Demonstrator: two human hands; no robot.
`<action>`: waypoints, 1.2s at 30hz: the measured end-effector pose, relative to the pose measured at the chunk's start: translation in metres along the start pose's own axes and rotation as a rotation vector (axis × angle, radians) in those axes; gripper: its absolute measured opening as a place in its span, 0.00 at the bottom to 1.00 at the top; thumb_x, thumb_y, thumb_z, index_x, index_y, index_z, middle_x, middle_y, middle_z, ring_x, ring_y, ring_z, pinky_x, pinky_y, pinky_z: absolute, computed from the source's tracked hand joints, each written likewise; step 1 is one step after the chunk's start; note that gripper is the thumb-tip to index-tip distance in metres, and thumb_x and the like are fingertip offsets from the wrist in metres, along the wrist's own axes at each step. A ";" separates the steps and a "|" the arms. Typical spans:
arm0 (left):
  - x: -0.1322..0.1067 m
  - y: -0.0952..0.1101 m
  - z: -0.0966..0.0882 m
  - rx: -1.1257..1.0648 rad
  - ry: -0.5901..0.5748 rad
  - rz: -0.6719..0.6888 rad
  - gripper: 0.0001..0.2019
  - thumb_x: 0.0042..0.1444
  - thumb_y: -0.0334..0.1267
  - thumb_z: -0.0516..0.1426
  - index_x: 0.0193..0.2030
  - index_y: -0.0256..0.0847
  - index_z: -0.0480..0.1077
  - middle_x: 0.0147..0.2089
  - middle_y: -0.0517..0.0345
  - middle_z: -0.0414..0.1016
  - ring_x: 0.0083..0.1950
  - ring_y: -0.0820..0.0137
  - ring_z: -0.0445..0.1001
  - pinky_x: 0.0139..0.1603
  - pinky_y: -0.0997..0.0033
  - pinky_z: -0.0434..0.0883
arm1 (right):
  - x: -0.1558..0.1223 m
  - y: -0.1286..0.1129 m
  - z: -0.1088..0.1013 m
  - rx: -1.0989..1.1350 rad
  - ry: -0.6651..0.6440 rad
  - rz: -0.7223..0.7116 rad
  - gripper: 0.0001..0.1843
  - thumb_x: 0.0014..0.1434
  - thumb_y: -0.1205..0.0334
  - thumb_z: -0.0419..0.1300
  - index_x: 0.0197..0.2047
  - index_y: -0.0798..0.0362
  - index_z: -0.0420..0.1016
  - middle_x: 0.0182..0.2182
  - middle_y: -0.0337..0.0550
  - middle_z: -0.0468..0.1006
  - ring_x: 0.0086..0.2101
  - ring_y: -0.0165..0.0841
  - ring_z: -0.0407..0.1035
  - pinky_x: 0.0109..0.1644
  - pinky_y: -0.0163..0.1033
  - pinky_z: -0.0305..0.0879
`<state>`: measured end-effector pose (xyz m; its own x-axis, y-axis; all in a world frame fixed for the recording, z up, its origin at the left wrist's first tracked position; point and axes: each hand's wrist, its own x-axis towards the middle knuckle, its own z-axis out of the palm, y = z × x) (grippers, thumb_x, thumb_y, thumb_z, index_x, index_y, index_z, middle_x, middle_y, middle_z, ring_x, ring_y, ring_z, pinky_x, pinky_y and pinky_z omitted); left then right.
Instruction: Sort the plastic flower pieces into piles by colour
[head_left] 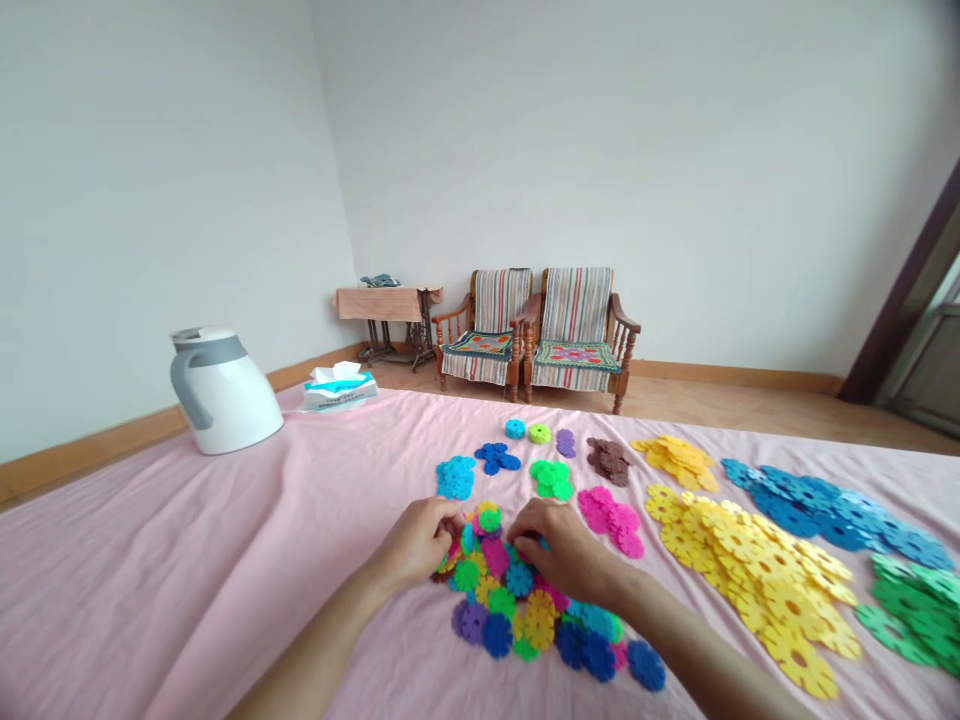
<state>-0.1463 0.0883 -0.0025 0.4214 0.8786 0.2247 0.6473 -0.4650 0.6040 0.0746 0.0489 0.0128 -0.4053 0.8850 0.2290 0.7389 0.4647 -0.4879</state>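
Note:
A mixed pile of small notched plastic discs (pixel 497 634) in many colours lies on the pink cloth (pixel 337 520) in front of me. My left hand (pixel 421 542) is at the pile's left edge, its fingers curled in and pressed together among the discs. On the other side, my right hand (pixel 559 548) reaches in from the right with bent, closed fingers. What either hand pinches is hidden by the fingers. Just beyond the hands lie small sorted groups: light blue discs (pixel 455 477), bright green discs (pixel 552 480) and pink discs (pixel 611 520).
Larger yellow discs (pixel 757 565), blue discs (pixel 832 505) and green discs (pixel 915 610) spread across the right side. A white kettle (pixel 232 395) and a tissue box (pixel 341 388) stand at the left back. Two wooden chairs (pixel 576 350) are by the wall.

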 end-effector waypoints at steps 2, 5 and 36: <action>0.000 0.006 0.002 -0.106 -0.016 0.013 0.19 0.39 0.21 0.45 0.27 0.40 0.75 0.27 0.60 0.77 0.30 0.72 0.74 0.31 0.78 0.67 | 0.001 0.002 -0.001 0.012 0.040 0.021 0.14 0.56 0.68 0.51 0.35 0.51 0.78 0.34 0.41 0.79 0.39 0.32 0.70 0.45 0.34 0.60; 0.002 0.009 0.001 -0.185 0.041 0.024 0.19 0.40 0.22 0.45 0.28 0.39 0.75 0.29 0.58 0.78 0.31 0.71 0.76 0.33 0.77 0.69 | 0.004 0.004 0.002 0.014 0.107 0.068 0.15 0.56 0.69 0.50 0.40 0.54 0.77 0.37 0.45 0.78 0.41 0.33 0.70 0.46 0.35 0.61; 0.011 -0.010 -0.002 -0.046 0.366 -0.092 0.15 0.44 0.24 0.48 0.28 0.41 0.75 0.26 0.60 0.77 0.27 0.72 0.74 0.31 0.76 0.70 | 0.027 0.006 0.020 0.008 0.058 0.145 0.13 0.44 0.74 0.56 0.36 0.55 0.69 0.32 0.40 0.72 0.31 0.29 0.65 0.34 0.31 0.56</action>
<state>-0.1494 0.1026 -0.0047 0.1027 0.9010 0.4214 0.6389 -0.3845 0.6663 0.0571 0.0748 -0.0012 -0.2622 0.9432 0.2040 0.7829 0.3315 -0.5264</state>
